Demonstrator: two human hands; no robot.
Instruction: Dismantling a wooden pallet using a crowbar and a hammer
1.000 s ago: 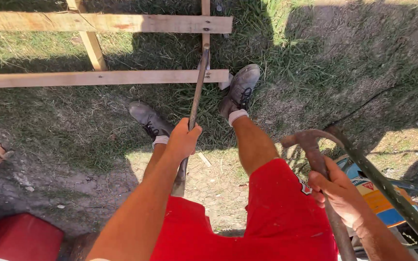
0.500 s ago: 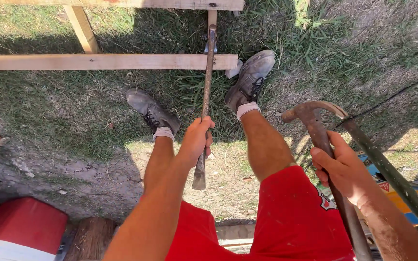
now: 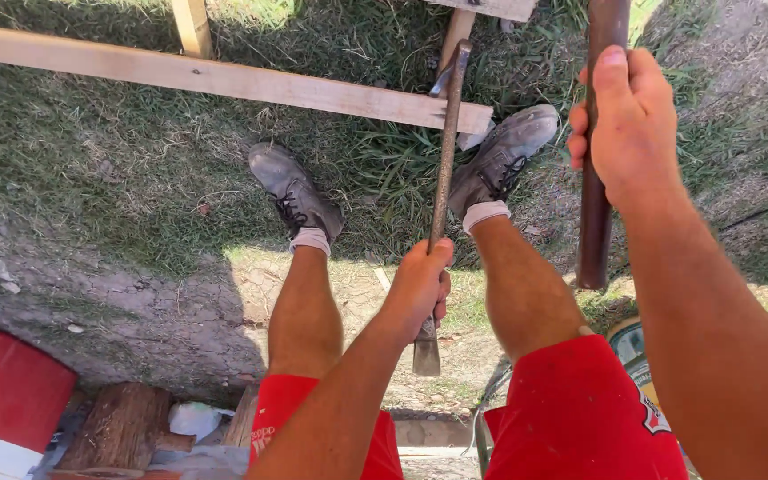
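Observation:
My left hand [image 3: 420,289] grips a long rusty metal bar [image 3: 444,151] near its lower end; the bar runs up toward the end of a wooden plank [image 3: 224,80] lying across the grass, and its flat tip [image 3: 426,356] pokes out below my fist. Raised at the upper right, my right hand [image 3: 633,124] is closed around a thick brown pipe-like handle [image 3: 593,231] that stands nearly upright. I sit in red shorts [image 3: 580,418], with my two grey shoes [image 3: 300,196] [image 3: 500,160] on the grass either side of the bar.
More planks [image 3: 190,22] form a frame on the grass at the top. A red and white box [image 3: 2,400] and a log [image 3: 117,427] lie at the lower left. A colourful round object [image 3: 633,342] sits by my right thigh. Bare dirt lies under my legs.
My right hand has lifted the brown handle from low at the right up to the upper right. The view has tilted down and closer; the left hand keeps its hold on the bar.

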